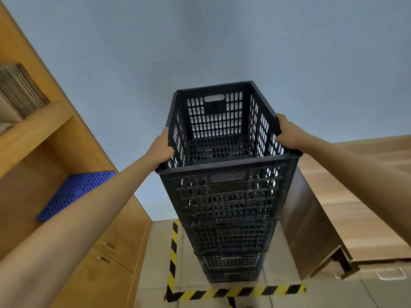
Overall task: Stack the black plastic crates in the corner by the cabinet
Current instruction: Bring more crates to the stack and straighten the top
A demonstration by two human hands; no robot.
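Matt black plastic against warm wood.

The top crate (222, 134) and the stack of crates (229, 221) under it were perforated black plastic, matt and scuffed. The cabinet (66, 138) at left was smooth, light wood with small metal handles (106, 252); on its shelf lay a blue plastic grid panel (73, 192). Glossy hazard tape (235, 292) marked the dull floor.

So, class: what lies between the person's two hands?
In the head view, the top black perforated plastic crate lies between the left hand and right hand.
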